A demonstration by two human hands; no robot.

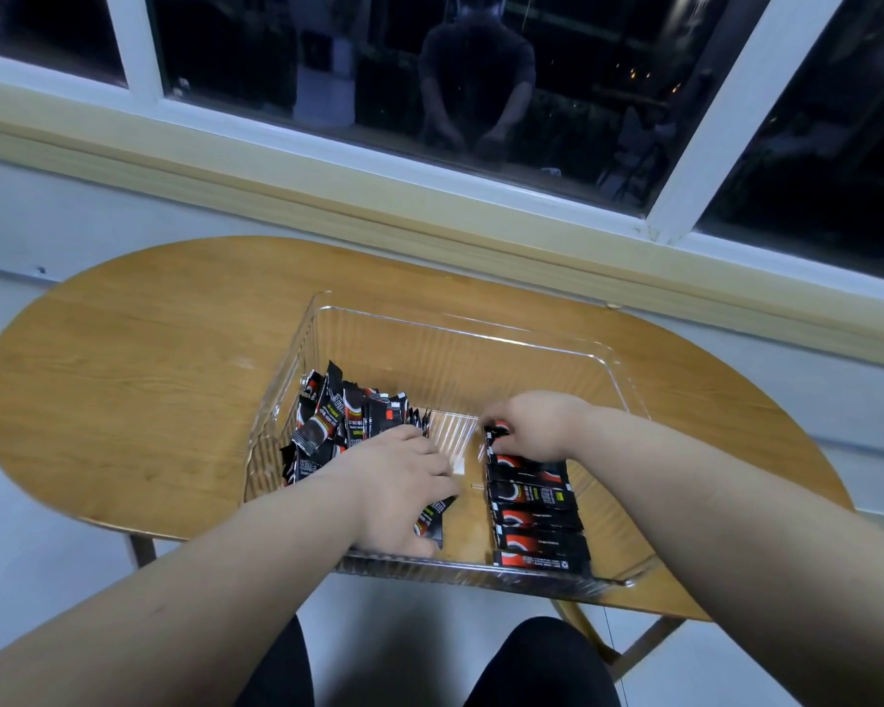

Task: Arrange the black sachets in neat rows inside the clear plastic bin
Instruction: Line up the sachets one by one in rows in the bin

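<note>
Item: clear plastic bin point(455, 349), ribbed walls, standing on an oval wooden bench point(149, 375) below a window point(532, 94); near edge of the bin lying close to the near edge of the bench.

Contents, left part: loose pile point(335, 421) of black sachets with red and white print, lying jumbled and overlapping, some leaning against the left wall.

Contents, right part: neat row point(534, 507) of the same sachets, lying flat one behind the other, running from the near wall toward the middle of the bin; a bare strip of bin floor separating the row from the pile.

Left hand point(404, 482): reaching into the bin from the near left, palm down, lying between pile and row; its fingers point(422, 546) curling down and grasping a small bunch point(434, 520) of sachets just inside the near wall.

Right hand point(529, 431): reaching in from the right, sitting at the far end of the row; its fingers point(514, 443) bending round and grasping the end sachet point(498, 432), which is touching the rest of the row.

Also showing: dark glass reflecting a person leaning forward; two legs point(542, 665) in dark cloth showing below the bench edge.
</note>
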